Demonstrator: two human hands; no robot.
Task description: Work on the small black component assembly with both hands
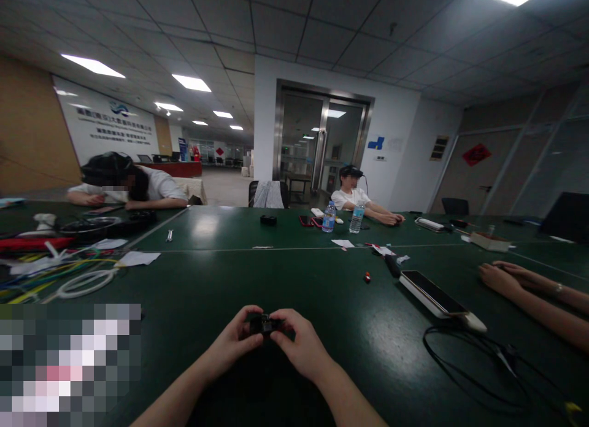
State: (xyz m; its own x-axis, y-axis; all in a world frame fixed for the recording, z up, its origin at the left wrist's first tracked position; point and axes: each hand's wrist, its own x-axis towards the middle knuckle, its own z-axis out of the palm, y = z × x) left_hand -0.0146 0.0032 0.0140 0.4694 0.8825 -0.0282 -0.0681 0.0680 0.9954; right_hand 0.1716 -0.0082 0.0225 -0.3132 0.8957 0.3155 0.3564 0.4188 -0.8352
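Hands (pixel 299 342) pinching a small black object (pixel 265 324) from either side, forearms (pixel 184 383) angled inward, green table (pixel 193 298) beneath

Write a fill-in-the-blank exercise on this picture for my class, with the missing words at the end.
The small, compact object held between the person's bare left hand and bare right hand is mostly coloured ____.
The blue-labelled clear plastic bottles standing on the dark green table number ____.
The flat white device with a black screen lies toward the picture's ____ side.
Missing words: black; two; right.
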